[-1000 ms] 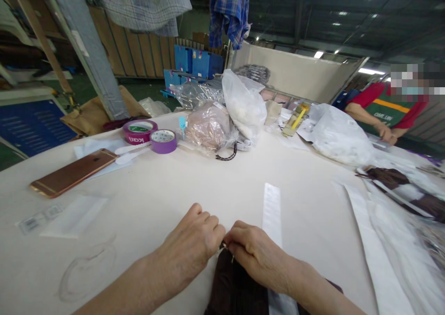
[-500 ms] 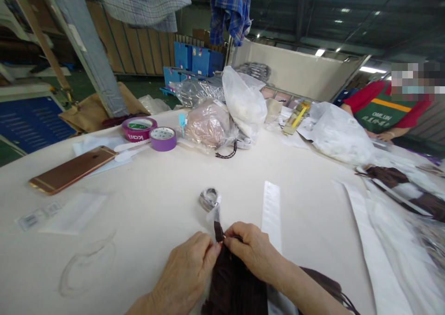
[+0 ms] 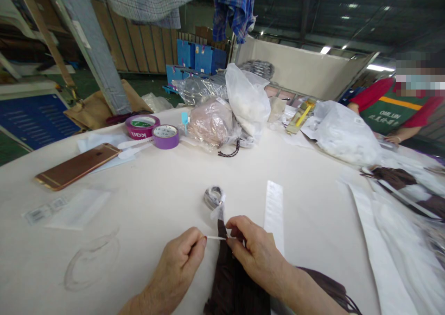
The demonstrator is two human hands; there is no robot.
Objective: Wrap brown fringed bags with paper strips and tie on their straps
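Observation:
Between my hands a thin white string [image 3: 216, 238] is stretched taut, running sideways across a narrow brown strap. My left hand [image 3: 179, 264] pinches its left end between thumb and forefinger. My right hand [image 3: 259, 250] is closed in a pinch at the edge of the brown cloth [image 3: 234, 282], where the string's other end goes in under the fingertips. That cloth lies gathered on the table below the hands. From its top runs the strap to a ring-shaped piece [image 3: 213, 197] wrapped in clear film. A flat white strip [image 3: 274, 208] lies just beyond my right hand.
At left on the white table [image 3: 163, 180] are a phone [image 3: 78, 165], purple tape rolls [image 3: 166, 136] and clear plastic slips. Plastic bags [image 3: 246, 99] stand at the back. More brown cloth [image 3: 396, 178] and white sheets lie right. A co-worker [image 3: 392, 108] stands across the table.
My left hand has moved left, away from my right hand, and the white string now shows taut between them. My right hand stays at the brown cloth. The view has shifted slightly.

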